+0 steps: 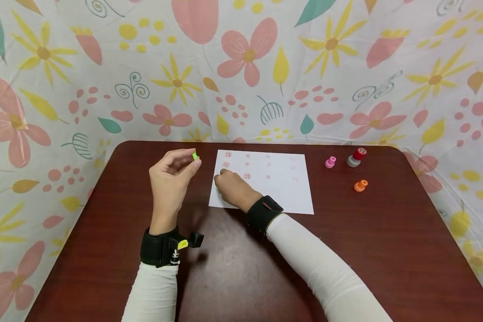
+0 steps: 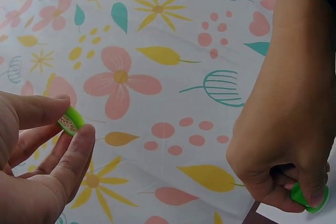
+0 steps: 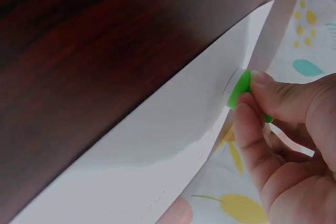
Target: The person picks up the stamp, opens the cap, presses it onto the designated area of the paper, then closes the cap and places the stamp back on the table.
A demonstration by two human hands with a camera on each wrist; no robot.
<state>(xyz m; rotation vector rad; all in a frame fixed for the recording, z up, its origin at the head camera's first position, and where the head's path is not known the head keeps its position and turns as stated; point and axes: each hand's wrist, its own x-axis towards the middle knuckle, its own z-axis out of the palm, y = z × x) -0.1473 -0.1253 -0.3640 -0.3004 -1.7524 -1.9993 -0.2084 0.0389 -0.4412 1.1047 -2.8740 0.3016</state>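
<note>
A sheet of white paper (image 1: pixel 281 190) lies on the table, with red stamped prints in rows and columns. My right hand (image 1: pixel 235 188) is over its left part, pinching a green stamp (image 3: pixel 240 88) between thumb and fingers. The stamp's pale base meets the paper in the right wrist view. My left hand (image 1: pixel 170 181) is raised left of the sheet. Its thumb and fingertips pinch a small green stamp cap (image 2: pixel 70 121) with a pale, patterned round face. From the head view, the right hand mostly hides the green stamp.
Right of the paper stand a pink stamp (image 1: pixel 330 162), a red-and-grey stamp (image 1: pixel 356 158) and an orange stamp (image 1: pixel 360 185). The dark brown table (image 1: pixel 233 268) meets a flower-print cloth (image 1: pixel 245 107) at its back and sides.
</note>
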